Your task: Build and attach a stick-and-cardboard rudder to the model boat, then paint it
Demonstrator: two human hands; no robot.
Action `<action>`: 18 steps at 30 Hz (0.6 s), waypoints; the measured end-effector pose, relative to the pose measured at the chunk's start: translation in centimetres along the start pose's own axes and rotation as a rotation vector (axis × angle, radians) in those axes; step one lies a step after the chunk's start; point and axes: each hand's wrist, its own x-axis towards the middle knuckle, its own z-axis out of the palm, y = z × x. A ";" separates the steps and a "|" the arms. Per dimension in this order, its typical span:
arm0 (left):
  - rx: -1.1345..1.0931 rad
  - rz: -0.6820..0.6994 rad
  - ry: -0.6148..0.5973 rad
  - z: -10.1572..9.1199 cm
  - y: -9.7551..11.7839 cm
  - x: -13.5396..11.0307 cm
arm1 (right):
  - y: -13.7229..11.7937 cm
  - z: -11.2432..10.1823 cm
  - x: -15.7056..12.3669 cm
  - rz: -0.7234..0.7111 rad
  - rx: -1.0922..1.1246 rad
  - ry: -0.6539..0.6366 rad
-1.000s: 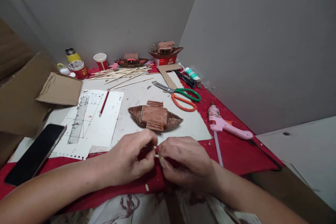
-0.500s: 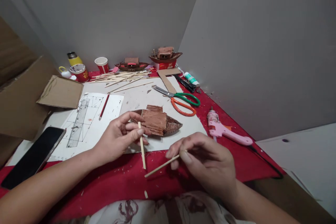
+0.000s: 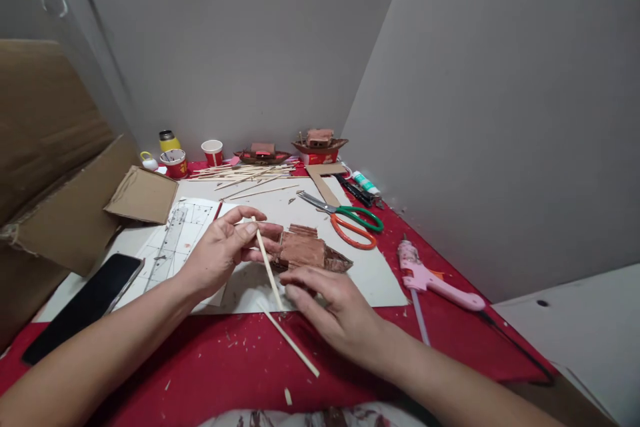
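Note:
My left hand pinches a thin wooden stick between thumb and fingers, its lower end slanting down toward the white sheet. Right behind that hand lies a small brown model boat with a ribbed roof. My right hand reaches flat toward the boat's near side, fingers stretched out. A second stick lies on the red cloth just under and left of that hand; whether the fingers touch it is hidden.
Scissors with green and orange handles and a pink glue gun lie to the right. A black phone, a ruler on a drawing and cardboard boxes sit left. Loose sticks, paper cups and two finished model boats line the back wall.
The stick has been snapped in two. My left hand carried one piece up beside the boat. My right hand let its piece down onto the red cloth and opened toward the boat.

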 end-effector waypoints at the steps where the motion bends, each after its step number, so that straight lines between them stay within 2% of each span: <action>1: 0.000 0.012 0.005 0.0 -0.1 0.0 | -0.2 0.0 0.2 0.010 0.050 0.018; 7: 0.004 0.045 0.036 0.2 -0.6 -0.2 | -0.9 1.3 1.4 0.393 0.624 -0.107; 14: 0.037 -0.059 0.014 0.4 -1.2 -0.6 | 0.8 2.4 1.8 0.366 0.759 -0.045; 18: 0.056 -0.060 0.061 0.3 -1.7 -0.5 | 1.5 2.7 1.6 0.355 0.816 -0.042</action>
